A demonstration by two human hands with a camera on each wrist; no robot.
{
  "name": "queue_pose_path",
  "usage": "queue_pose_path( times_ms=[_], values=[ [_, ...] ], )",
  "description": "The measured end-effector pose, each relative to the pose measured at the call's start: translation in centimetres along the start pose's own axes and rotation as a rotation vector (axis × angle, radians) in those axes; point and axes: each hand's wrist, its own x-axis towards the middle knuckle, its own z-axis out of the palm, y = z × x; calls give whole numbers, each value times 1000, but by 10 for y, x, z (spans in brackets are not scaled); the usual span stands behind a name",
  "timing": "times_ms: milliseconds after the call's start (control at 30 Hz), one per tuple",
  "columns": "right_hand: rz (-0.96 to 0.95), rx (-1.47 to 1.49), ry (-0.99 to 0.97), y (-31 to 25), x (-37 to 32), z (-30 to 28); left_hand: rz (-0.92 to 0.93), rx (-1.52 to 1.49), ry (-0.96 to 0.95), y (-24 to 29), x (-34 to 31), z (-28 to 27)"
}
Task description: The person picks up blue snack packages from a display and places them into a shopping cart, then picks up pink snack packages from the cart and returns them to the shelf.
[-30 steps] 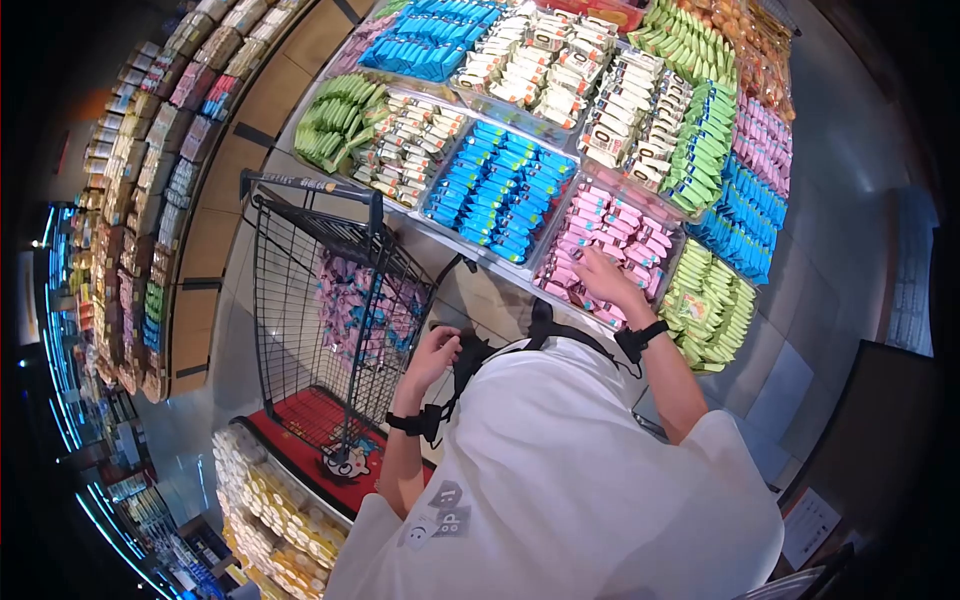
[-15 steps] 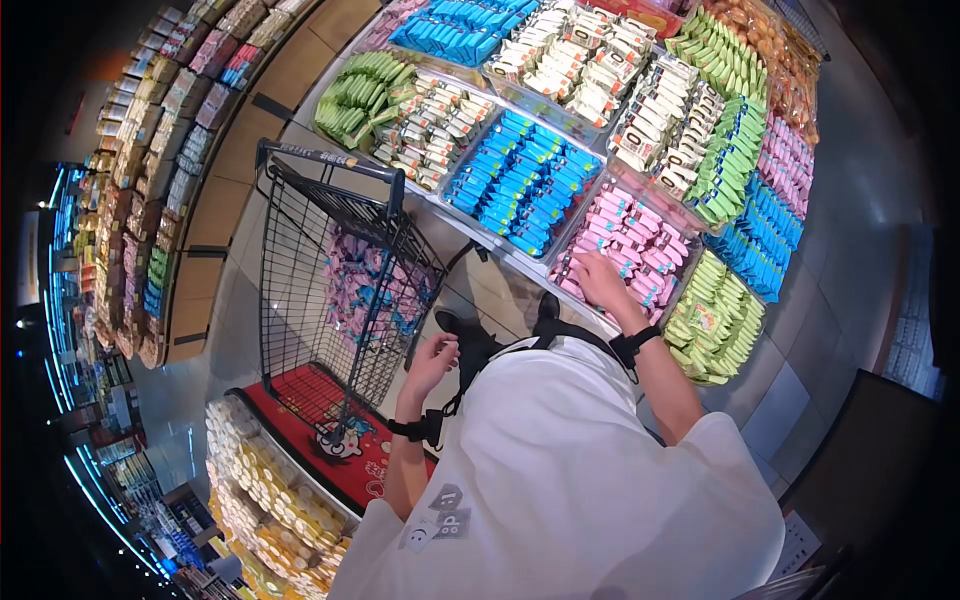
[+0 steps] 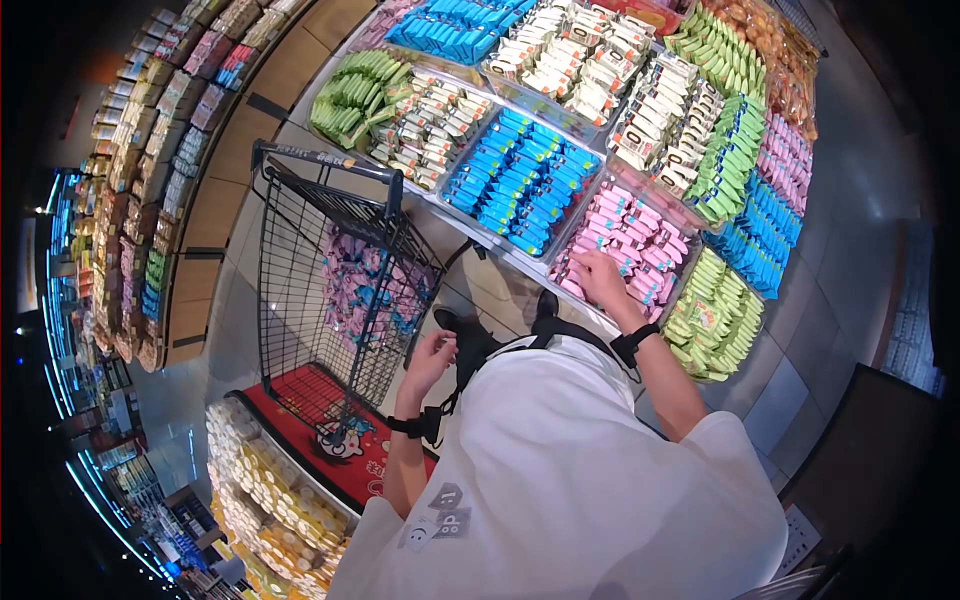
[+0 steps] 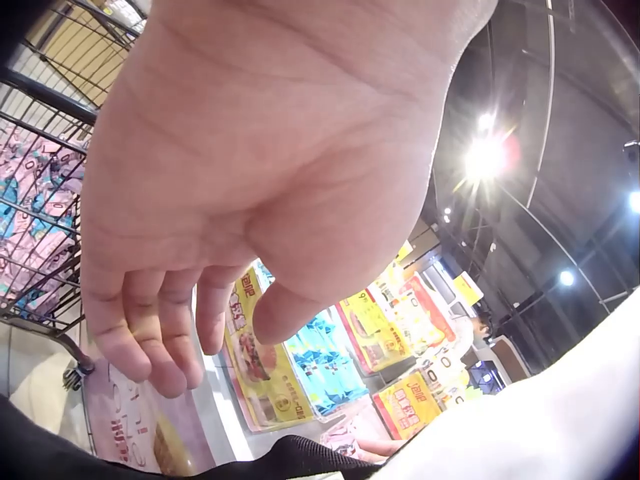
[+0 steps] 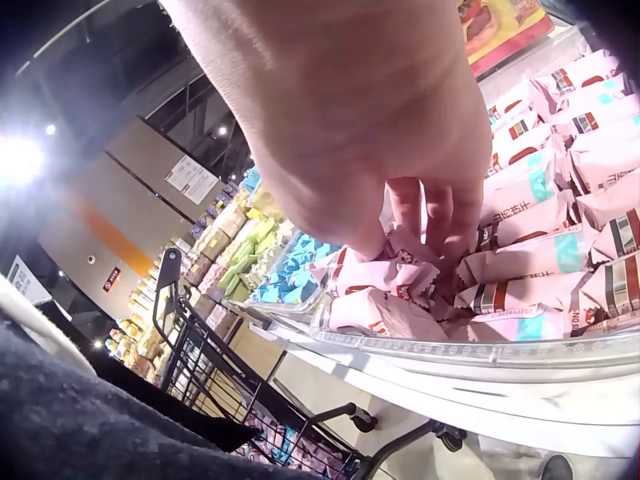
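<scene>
My right hand point(image 3: 602, 280) reaches down into a clear bin of pink wrapped snack packets point(image 3: 640, 235). In the right wrist view, its thumb and fingers pinch a crumpled pink packet point(image 5: 402, 268) near the bin's front rim point(image 5: 420, 350). More pink packets lie in rows beside the fingers. My left hand point(image 3: 430, 362) hangs in front of my body with fingers loosely bent, holding nothing; its palm fills much of the left wrist view. Left of it stands a black wire shopping cart point(image 3: 385, 178) with a heap of pink and blue packets point(image 3: 365, 285) inside.
Bins of blue packets point(image 3: 520, 185), white packets point(image 3: 425, 130) and light green packets point(image 3: 712, 315) surround the pink bin. Packed shelves point(image 3: 140, 200) line the left side. A red mat-like panel point(image 3: 300, 385) and yellow-white stacked goods point(image 3: 270, 490) sit at the lower left.
The display and cart shifted slightly right in the head view between one second and half a second ago. My right hand stays low in the pink bin; the left hand barely moves.
</scene>
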Motion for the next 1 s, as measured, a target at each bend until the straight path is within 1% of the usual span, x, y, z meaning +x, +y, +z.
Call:
queue_pose_path(
  times_ms=[33,100,133,200,233,300,367,400,467,500,533,633,667,733,767,833,867,900,933,1000],
  values=[
    [-1,0,-1,-3,-2,1,0,-1,1,0,0,-1],
    [-9,-114,77,-10,-6,3,-10,-14,24,-2,-2,-4],
    [-16,-115,72,-11,-7,6,-10,-19,30,-3,-3,-8],
    [-85,-256,143,-16,-8,12,-7,-26,60,-6,-6,-20],
    [-76,-225,159,-15,-9,17,-6,-35,71,-5,-9,-28],
    [-64,-188,149,-11,-9,18,9,-14,158,-4,-16,-46],
    [-17,-115,154,-9,-10,18,17,-13,200,-1,-25,-68],
    [-27,-119,143,-8,-9,19,26,-2,231,0,-30,-79],
    [14,-148,166,-6,-7,23,38,-27,276,-1,-40,-99],
    [23,-147,186,-5,-6,26,100,-56,321,-1,-44,-110],
    [12,-149,176,-9,-6,26,162,-84,368,-1,-48,-122],
    [-33,-274,301,-17,-10,29,175,-43,441,6,-61,-163],
    [-44,-279,294,-18,-12,31,178,-8,475,9,-64,-177],
    [-43,-354,340,-23,-15,36,192,6,503,9,-63,-209],
    [-56,-361,333,-27,-18,41,201,64,539,7,-61,-226],
    [21,-479,307,-38,-26,52,212,234,602,13,-56,-255],
    [60,-538,294,-45,-29,57,208,221,608,20,-55,-268],
    [176,-580,174,-51,-30,61,197,285,608,27,-52,-280],
    [168,-589,169,-55,-30,67,186,349,607,30,-46,-293],
    [245,-758,201,-60,-30,81,197,375,620,24,-23,-318]
  ],
)
